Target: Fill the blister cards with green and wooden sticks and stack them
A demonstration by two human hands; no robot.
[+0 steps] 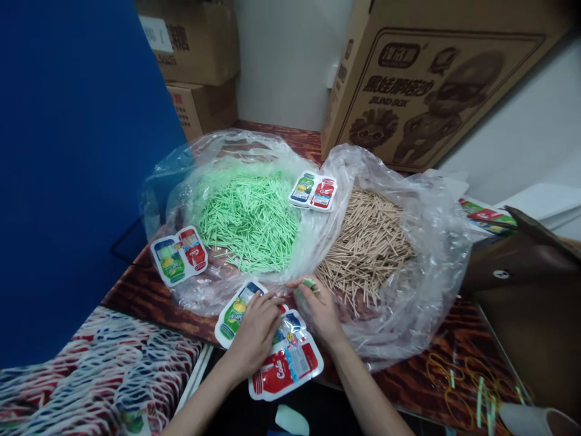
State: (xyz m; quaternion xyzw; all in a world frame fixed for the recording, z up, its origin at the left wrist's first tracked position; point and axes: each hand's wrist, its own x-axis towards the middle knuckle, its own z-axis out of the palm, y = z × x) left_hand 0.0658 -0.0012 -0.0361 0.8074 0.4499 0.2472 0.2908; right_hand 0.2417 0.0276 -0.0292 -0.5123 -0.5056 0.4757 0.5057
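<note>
Bare arms (363, 390) reach in from the near side of the green pile of sticks (252, 224). To the left of the green pile is something big and blue (77, 151). Behind the green pile, over to the right, stands a tall brown box (436, 91) with a doll printed on it. Dark red wood shows on the table (140, 290) under the pile. Clear plastic (436, 260) spreads around it and around the brown sticks (372, 242) on its right. Shiny packets (290, 366) lie just on the near side of the green pile, with more at its left and right edges. On the near ones rests the left hand (258, 327), its fingers bent; it is hard to tell whether it grips them. Near the green pile's front right corner, the right hand (321, 309) pinches a few green sticks (310, 283) with thumb and finger.
</note>
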